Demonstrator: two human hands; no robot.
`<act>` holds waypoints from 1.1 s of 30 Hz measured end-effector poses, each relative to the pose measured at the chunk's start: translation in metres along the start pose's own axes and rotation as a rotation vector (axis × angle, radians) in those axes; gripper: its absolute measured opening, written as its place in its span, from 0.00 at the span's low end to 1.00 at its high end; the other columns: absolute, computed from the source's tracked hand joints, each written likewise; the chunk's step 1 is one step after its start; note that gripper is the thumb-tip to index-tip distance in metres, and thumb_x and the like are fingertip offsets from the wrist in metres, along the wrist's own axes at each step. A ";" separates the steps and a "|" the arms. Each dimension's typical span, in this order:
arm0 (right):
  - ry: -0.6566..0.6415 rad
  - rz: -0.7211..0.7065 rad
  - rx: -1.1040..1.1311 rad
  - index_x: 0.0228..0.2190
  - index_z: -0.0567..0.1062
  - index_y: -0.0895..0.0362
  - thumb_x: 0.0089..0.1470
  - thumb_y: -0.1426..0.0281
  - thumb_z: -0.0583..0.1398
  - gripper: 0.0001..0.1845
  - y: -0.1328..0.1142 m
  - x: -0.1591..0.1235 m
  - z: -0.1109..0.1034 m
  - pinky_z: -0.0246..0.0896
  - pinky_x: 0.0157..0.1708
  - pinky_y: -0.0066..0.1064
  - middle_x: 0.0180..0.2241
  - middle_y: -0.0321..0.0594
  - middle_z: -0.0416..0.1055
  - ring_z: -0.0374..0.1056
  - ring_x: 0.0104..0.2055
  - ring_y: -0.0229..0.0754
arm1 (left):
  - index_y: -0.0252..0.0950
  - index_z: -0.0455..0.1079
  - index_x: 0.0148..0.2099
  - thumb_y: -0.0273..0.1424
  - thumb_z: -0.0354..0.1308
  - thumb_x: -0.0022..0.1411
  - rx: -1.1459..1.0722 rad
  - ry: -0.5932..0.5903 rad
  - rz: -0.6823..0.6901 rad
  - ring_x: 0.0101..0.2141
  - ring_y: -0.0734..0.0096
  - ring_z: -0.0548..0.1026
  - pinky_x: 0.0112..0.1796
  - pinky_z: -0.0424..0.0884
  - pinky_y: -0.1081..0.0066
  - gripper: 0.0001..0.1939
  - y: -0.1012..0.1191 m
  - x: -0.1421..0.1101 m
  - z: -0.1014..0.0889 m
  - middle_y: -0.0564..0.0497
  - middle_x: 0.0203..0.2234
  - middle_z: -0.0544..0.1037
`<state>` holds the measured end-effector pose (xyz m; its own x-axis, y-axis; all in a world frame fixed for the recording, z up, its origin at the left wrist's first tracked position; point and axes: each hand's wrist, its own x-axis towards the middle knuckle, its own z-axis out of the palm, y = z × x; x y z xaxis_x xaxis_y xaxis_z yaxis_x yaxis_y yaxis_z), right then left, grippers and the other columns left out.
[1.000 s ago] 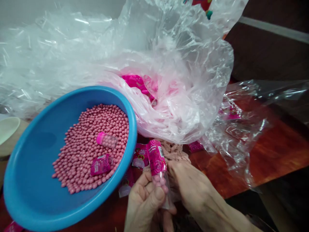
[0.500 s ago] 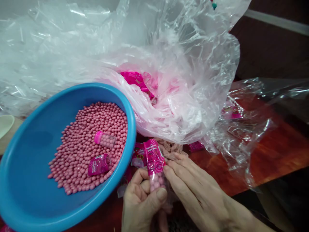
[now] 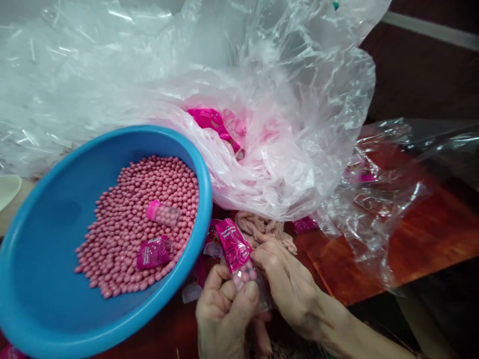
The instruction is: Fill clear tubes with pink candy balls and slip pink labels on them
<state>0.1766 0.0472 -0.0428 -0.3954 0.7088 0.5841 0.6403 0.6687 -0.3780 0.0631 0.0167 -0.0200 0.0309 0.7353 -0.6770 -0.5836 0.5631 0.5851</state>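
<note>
My left hand point(image 3: 228, 314) is closed round a small clear candy tube point(image 3: 245, 277) of pink balls, its thumb pressing the front. A pink printed plastic sleeve point(image 3: 234, 244) covers the tube's upper end, which tilts to the left. At the sleeve's right edge, my right hand point(image 3: 288, 284) has its fingers bent and drawn together, their tips partly hidden. To the left, a blue basin point(image 3: 48, 239) contains many pink candy balls point(image 3: 123, 239). Lying on the balls are a pink-capped tube point(image 3: 163, 213) and a pink wrapped piece point(image 3: 152, 252).
Behind my hands, a large clear plastic bag point(image 3: 269, 184) bulges, with bright pink pieces point(image 3: 213, 122) inside. A crumpled beige cloth point(image 3: 262, 227) lies beyond my right hand. More pink wrappers point(image 3: 305, 224) rest on the reddish table point(image 3: 430, 244). A pale dish edge point(image 3: 9, 192) shows far left.
My right hand's straight, flat fingers have bent in at the sleeve's edge. The sleeve's top has tipped a little to the left, and more of the beige cloth shows.
</note>
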 end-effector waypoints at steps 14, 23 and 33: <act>0.012 0.030 -0.237 0.38 0.66 0.66 0.57 0.81 0.49 0.09 -0.003 0.004 0.013 0.66 0.33 0.34 0.27 0.43 0.66 0.64 0.31 0.42 | 0.34 0.61 0.30 0.39 0.70 0.43 0.079 0.133 0.209 0.06 0.84 0.61 0.09 0.55 0.88 0.22 -0.002 0.005 0.005 0.62 0.08 0.68; -0.014 -0.063 -0.365 0.27 0.69 0.62 0.57 0.80 0.46 0.14 -0.002 0.020 0.014 0.53 0.25 0.34 0.22 0.41 0.59 0.54 0.25 0.43 | 0.35 0.59 0.32 0.36 0.68 0.45 0.063 0.106 0.180 0.06 0.84 0.61 0.08 0.56 0.87 0.20 0.010 0.007 0.004 0.61 0.11 0.70; -0.076 -0.260 -0.222 0.21 0.68 0.61 0.59 0.78 0.46 0.19 0.015 0.021 0.009 0.49 0.24 0.35 0.19 0.41 0.59 0.52 0.24 0.43 | 0.34 0.59 0.31 0.37 0.69 0.43 0.073 0.077 0.119 0.06 0.85 0.61 0.07 0.55 0.88 0.22 0.003 0.013 -0.003 0.57 0.13 0.74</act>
<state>0.1723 0.0745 -0.0426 -0.6071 0.5413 0.5818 0.6359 0.7700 -0.0529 0.0588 0.0267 -0.0281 -0.0983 0.7689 -0.6317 -0.5187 0.5021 0.6919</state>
